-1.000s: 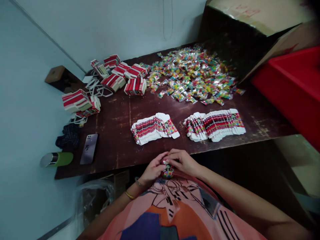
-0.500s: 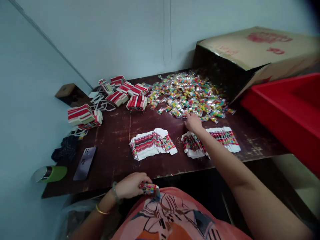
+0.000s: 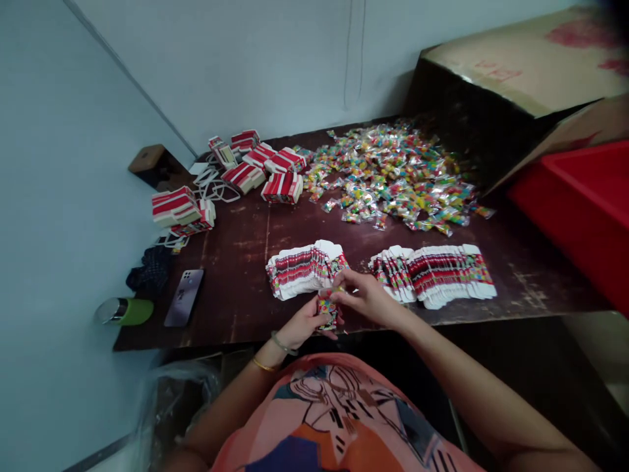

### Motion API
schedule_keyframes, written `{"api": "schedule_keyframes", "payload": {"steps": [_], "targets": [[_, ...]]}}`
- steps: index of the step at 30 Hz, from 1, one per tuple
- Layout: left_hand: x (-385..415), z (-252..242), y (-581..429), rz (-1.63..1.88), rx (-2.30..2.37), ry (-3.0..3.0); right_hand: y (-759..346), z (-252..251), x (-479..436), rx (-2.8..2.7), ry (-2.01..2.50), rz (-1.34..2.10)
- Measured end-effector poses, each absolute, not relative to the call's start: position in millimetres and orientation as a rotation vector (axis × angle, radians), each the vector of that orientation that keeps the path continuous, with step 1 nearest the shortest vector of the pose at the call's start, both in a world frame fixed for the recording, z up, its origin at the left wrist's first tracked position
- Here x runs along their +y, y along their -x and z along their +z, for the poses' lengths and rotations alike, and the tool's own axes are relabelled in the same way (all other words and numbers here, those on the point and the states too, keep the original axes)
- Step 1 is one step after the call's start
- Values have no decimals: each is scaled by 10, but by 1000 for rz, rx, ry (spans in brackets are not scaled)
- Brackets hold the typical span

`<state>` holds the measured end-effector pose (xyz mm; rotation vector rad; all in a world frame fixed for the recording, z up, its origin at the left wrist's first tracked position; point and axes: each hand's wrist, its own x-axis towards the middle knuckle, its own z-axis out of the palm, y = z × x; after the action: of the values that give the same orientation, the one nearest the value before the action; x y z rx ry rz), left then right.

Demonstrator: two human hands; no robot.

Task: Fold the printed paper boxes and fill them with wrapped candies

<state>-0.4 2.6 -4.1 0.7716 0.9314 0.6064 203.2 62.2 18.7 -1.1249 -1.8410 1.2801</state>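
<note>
My left hand [image 3: 302, 322] grips a small red printed carton [image 3: 327, 311] upright at the near edge of the dark table [image 3: 236, 288]. My right hand [image 3: 361, 295] is pinched over the carton's top, holding something small that I cannot make out. Just behind my hands lies a fanned row of flat cartons [image 3: 304, 267], and a second row [image 3: 435, 267] lies to its right. A wide heap of wrapped sweets [image 3: 393, 174] covers the far middle of the table.
Bundles of red cartons [image 3: 255, 172] and loose white bands sit at the far left. A phone [image 3: 184, 296], a dark cloth [image 3: 150, 275] and a green flask [image 3: 122, 311] lie at the left edge. A cardboard box [image 3: 511, 78] and a red crate [image 3: 584, 210] stand right.
My right hand came back from the sweets heap to the carton. My left hand lifted the carton from my lap to the table edge.
</note>
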Motion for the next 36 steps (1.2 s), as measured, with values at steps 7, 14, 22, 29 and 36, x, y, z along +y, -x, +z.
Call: {"api": "schedule_keyframes", "payload": {"steps": [7,14,22,29,36], "targets": [[2,5,-57,500,963,-914,-1987,73,475,-2006,1159,967],[-124,-67,-25,663,1091,-743,-1783,-83,153,-1565,1091,1288],[-88,-45,29,560,1085,-1031,-1667,-151,48,-805,1036,2091],[38,4,42,605,1016,-901,-1862,44,165,-1333,987,1858],[-37,50,162,661,918,-731,-1747,169,127,-1756,878,1309]]}}
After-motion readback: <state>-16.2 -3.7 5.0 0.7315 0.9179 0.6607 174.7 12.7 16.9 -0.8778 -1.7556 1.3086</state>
